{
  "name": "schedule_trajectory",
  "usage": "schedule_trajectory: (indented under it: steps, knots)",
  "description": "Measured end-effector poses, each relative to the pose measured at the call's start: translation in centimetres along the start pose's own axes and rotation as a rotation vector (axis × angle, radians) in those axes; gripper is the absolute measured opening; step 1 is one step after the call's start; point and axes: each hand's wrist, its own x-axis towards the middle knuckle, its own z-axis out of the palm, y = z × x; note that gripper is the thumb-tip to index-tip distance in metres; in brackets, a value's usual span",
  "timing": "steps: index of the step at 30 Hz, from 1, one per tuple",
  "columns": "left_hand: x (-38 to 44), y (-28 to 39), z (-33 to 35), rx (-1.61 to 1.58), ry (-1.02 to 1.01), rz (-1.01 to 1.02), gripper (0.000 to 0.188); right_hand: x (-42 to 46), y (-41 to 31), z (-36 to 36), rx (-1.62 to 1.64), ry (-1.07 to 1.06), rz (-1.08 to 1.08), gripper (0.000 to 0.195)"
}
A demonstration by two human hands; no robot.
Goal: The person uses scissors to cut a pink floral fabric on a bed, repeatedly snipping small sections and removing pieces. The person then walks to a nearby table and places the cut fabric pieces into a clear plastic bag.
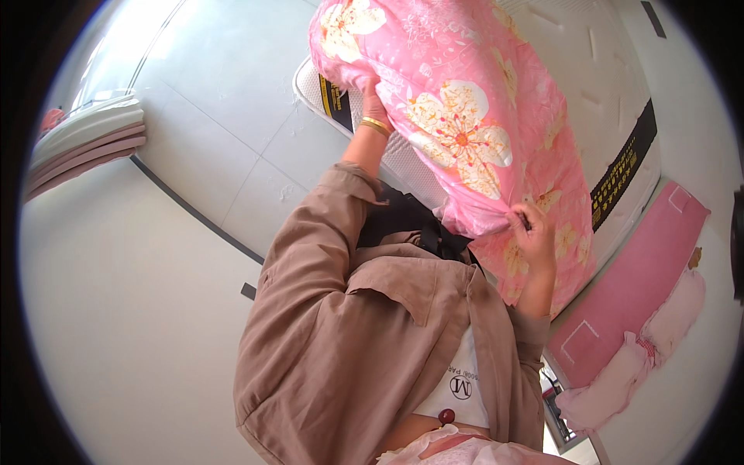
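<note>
A pink quilt (430, 70) with large white-and-yellow flowers lies bunched across a white mattress (558, 35) in front of me. My left hand (374, 104), with gold bangles at the wrist, holds the quilt's left edge. Its fingers are mostly hidden by the cloth. Closer to my body, my right hand (533, 235) pinches a gathered edge of the same quilt between thumb and fingers, pulling the fabric taut into a point. More of the quilt hangs down beyond the right hand, along the near side of the mattress.
To the right stands a pink headboard-like panel (628, 279) with pale pink pillows (616, 378) beside it. Grey floor tiles (232, 116) extend left of the mattress, up to a white wall (145, 302) with a dark skirting strip. White and pink curtains (99, 139) hang at the far left.
</note>
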Motion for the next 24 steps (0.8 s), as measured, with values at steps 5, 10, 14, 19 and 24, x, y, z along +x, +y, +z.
schedule_trajectory:
  steps: [5, 10, 14, 19, 24]
  knots:
    - [-5.1, 5.9, 3.5, 0.034, -0.073, 0.022, 0.066, 2.4, 2.6, 1.1, -0.025, -0.042, 0.091, 0.018]
    - [-7.8, 8.0, 4.2, -0.192, -0.318, -0.098, 0.063, 6.9, -0.1, 2.5, -0.046, -0.14, 0.049, 0.019]
    - [-9.4, 7.5, 3.7, -0.129, -0.26, 0.012, 0.063, 10.7, -6.0, 4.3, 0.224, -0.062, 0.013, 0.017]
    - [-10.5, 7.1, 4.6, -0.121, -0.248, 0.017, 0.062, 14.1, -12.0, 7.9, 0.367, 0.134, -0.291, 0.015]
    - [-10.0, 7.6, 3.8, -0.169, -0.408, -0.051, 0.058, 15.1, -12.6, 9.3, 0.196, 0.131, -0.342, 0.014]
